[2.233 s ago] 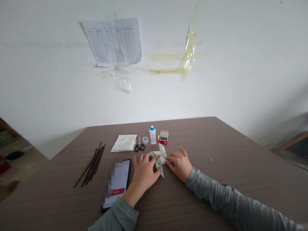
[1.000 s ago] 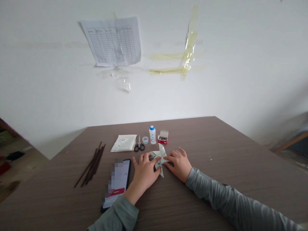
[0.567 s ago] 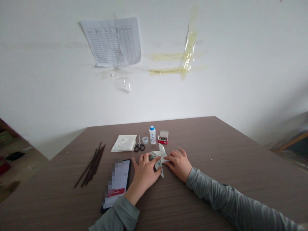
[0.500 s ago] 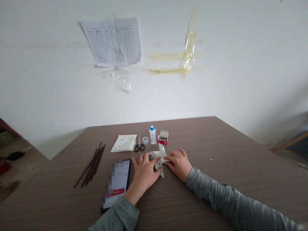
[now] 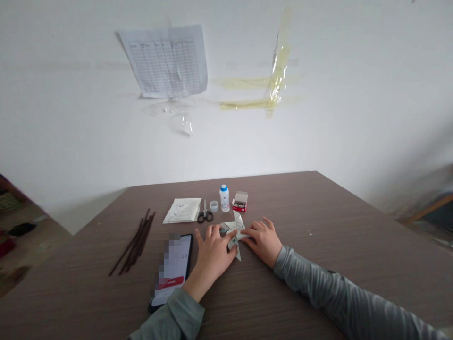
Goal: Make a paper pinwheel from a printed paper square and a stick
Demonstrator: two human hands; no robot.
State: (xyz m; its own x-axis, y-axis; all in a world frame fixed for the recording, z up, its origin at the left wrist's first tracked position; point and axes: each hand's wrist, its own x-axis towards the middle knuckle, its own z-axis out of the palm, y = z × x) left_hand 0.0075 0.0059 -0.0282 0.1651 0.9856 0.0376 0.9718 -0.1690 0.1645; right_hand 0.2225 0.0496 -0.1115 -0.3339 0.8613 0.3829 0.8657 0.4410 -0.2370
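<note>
A paper pinwheel (image 5: pixel 239 221), made of printed paper with pointed blades, lies on the table between my hands. My left hand (image 5: pixel 214 248) has its thumb and fingers closed on the pinwheel's left side and middle, covering part of it. From the right, my right hand (image 5: pixel 264 240) pinches the right-hand blade with thumb and forefinger, the other fingers raised a little. Just beyond stand an open red box (image 5: pixel 240 202) of small metal pieces and a white bottle (image 5: pixel 224 199) with a blue cap.
Black-handled scissors (image 5: pixel 205 215), a small clear cup (image 5: pixel 213 206) and a stack of printed paper (image 5: pixel 182 210) lie farther back. Several thin brown sticks (image 5: pixel 136 243) are at the left. A phone (image 5: pixel 174 269) lies beside my left forearm. The wall (image 5: pixel 230 151) rises behind the table.
Both hands stay almost still on the pinwheel. The fingers of my left hand have shifted very slightly. The picture on the phone's screen has changed.
</note>
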